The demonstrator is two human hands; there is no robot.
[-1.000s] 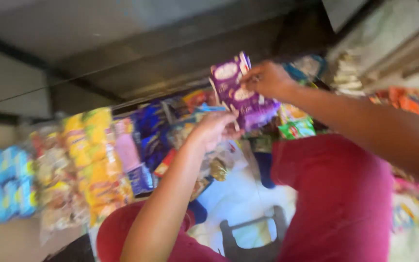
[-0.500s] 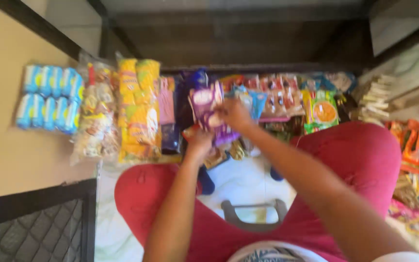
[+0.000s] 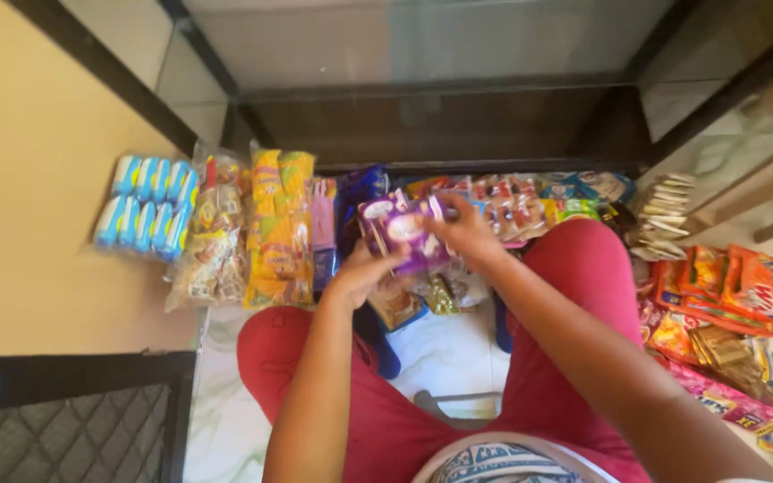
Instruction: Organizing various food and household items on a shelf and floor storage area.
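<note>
Both of my hands hold a purple snack packet (image 3: 402, 230) just above the rows of packets on the floor between my knees. My left hand (image 3: 361, 273) grips its lower left edge. My right hand (image 3: 465, 231) pinches its right side, fingers closed on the wrapper. I sit with red trousers (image 3: 574, 295) on, knees spread wide. Under the purple packet lie small yellow and brown sachets (image 3: 431, 295).
Blue-and-white rolls (image 3: 147, 206), clear bags of snacks (image 3: 210, 241) and yellow-orange packs (image 3: 276, 228) line the left. Red, green and orange packets (image 3: 726, 313) pile on the right. A dark glass-topped metal rack (image 3: 440, 89) stands ahead. A mesh panel (image 3: 64, 429) is at the lower left.
The purple packet came down from high at the right to low in the middle over the packets, both hands staying on it. The camera view swung downward and left.
</note>
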